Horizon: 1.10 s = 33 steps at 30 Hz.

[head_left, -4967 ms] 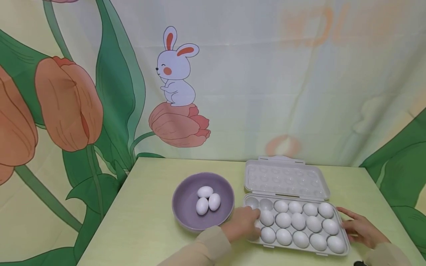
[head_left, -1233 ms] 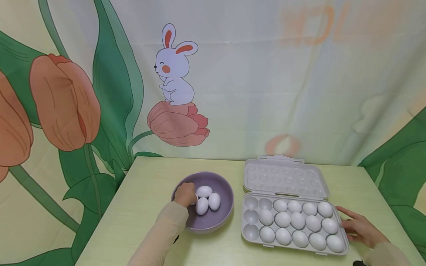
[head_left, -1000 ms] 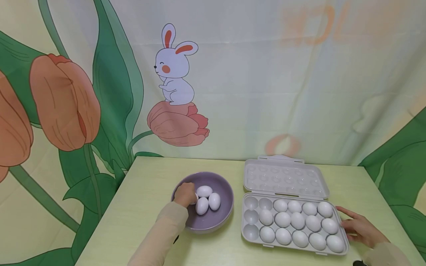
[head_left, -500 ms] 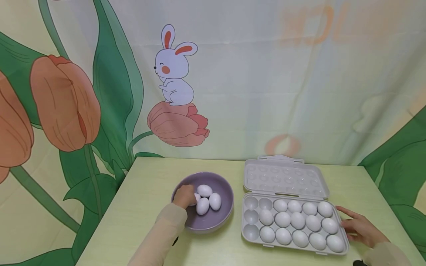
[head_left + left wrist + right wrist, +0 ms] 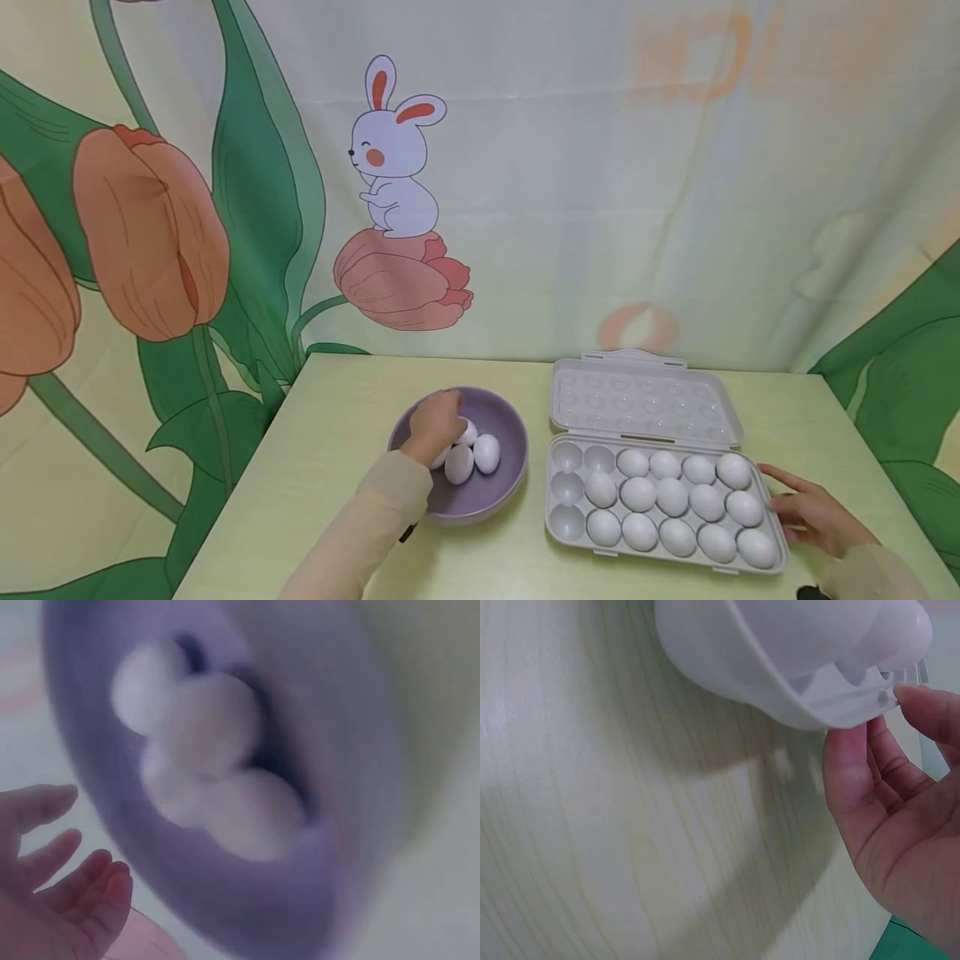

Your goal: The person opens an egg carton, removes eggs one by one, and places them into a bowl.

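Four eggs [image 5: 487, 454] lie in lower-centre bowl [image 5: 471, 502], fourteen in lower-right carton [image 5: 647, 412] — left hand [image 5: 437, 427] relaxed, holding nothing; right hand [image 5: 816, 512] seemingly pinches carton.

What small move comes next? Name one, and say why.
Probably shift the left hand across to the carton for another egg: it holds nothing at the bowl, where four eggs lie, matching four empty cups; the right hand grips the carton's edge.

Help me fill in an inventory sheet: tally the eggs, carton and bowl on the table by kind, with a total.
Eggs: 18 (14 in the carton, 4 in the bowl)
Carton: 1
Bowl: 1
Total: 20
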Each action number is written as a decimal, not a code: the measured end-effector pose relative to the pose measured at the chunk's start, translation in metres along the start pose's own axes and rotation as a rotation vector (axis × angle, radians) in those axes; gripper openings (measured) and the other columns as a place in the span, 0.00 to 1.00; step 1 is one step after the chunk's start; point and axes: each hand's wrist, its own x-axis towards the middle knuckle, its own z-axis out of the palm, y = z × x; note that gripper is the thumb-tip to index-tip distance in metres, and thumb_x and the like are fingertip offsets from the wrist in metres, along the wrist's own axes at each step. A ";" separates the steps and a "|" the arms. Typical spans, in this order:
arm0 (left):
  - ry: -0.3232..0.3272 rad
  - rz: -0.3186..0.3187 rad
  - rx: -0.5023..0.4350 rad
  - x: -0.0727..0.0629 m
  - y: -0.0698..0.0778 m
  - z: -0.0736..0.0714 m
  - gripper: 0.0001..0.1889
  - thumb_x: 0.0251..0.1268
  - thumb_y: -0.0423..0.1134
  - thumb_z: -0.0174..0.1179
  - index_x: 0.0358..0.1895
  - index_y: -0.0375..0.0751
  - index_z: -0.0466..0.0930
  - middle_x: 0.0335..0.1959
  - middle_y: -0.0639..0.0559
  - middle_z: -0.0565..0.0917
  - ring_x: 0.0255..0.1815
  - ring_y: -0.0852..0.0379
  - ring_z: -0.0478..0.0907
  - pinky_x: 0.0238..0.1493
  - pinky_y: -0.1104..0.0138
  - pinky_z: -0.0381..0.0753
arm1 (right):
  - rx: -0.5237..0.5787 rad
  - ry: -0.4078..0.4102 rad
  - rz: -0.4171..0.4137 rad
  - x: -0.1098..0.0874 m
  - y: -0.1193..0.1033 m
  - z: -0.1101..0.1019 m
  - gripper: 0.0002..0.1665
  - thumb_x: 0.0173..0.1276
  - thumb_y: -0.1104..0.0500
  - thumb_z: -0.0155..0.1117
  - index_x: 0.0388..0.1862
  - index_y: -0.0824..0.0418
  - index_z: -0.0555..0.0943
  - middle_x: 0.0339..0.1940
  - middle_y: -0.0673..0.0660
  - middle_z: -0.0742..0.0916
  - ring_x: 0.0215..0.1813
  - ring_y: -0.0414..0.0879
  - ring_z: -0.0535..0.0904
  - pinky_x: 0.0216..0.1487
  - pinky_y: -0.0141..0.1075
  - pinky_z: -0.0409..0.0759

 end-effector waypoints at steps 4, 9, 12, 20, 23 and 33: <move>-0.009 0.087 -0.068 -0.005 0.028 -0.001 0.19 0.51 0.36 0.56 0.49 0.41 0.73 0.47 0.46 0.77 0.42 0.48 0.76 0.35 0.59 0.75 | 0.002 0.004 -0.002 0.000 0.001 -0.001 0.40 0.59 0.60 0.57 0.68 0.43 0.53 0.31 0.47 0.79 0.31 0.41 0.74 0.34 0.35 0.75; -0.019 0.254 -0.131 -0.016 0.064 0.008 0.20 0.49 0.38 0.59 0.50 0.42 0.72 0.45 0.45 0.78 0.41 0.49 0.76 0.39 0.60 0.75 | 0.003 0.002 0.005 0.002 0.002 -0.001 0.42 0.58 0.59 0.58 0.69 0.45 0.51 0.33 0.48 0.78 0.31 0.42 0.74 0.34 0.36 0.74; -0.043 0.346 -0.163 -0.023 0.083 0.018 0.21 0.48 0.39 0.61 0.49 0.41 0.72 0.42 0.46 0.79 0.41 0.52 0.77 0.39 0.63 0.74 | 0.004 -0.007 -0.002 0.002 0.002 -0.001 0.42 0.58 0.58 0.58 0.69 0.45 0.52 0.33 0.48 0.78 0.31 0.42 0.74 0.34 0.35 0.74; -0.192 0.400 -0.224 -0.038 0.116 0.066 0.23 0.46 0.40 0.62 0.50 0.41 0.72 0.41 0.47 0.81 0.38 0.57 0.78 0.36 0.71 0.72 | -0.002 -0.002 0.000 0.002 0.000 0.000 0.44 0.59 0.59 0.57 0.70 0.49 0.47 0.30 0.48 0.79 0.28 0.41 0.74 0.32 0.34 0.74; -0.201 0.371 -0.220 -0.040 0.120 0.084 0.25 0.44 0.41 0.64 0.50 0.41 0.72 0.38 0.49 0.80 0.36 0.58 0.76 0.34 0.71 0.72 | -0.025 0.011 0.000 0.003 0.000 0.001 0.45 0.59 0.60 0.56 0.70 0.57 0.43 0.30 0.49 0.78 0.28 0.41 0.73 0.31 0.34 0.74; -0.097 0.240 -0.085 -0.041 0.133 0.116 0.24 0.40 0.50 0.66 0.43 0.46 0.74 0.36 0.52 0.76 0.31 0.57 0.75 0.27 0.69 0.71 | 0.003 -0.025 -0.033 0.002 0.004 -0.002 0.35 0.59 0.59 0.57 0.62 0.34 0.58 0.31 0.47 0.79 0.29 0.40 0.74 0.32 0.34 0.74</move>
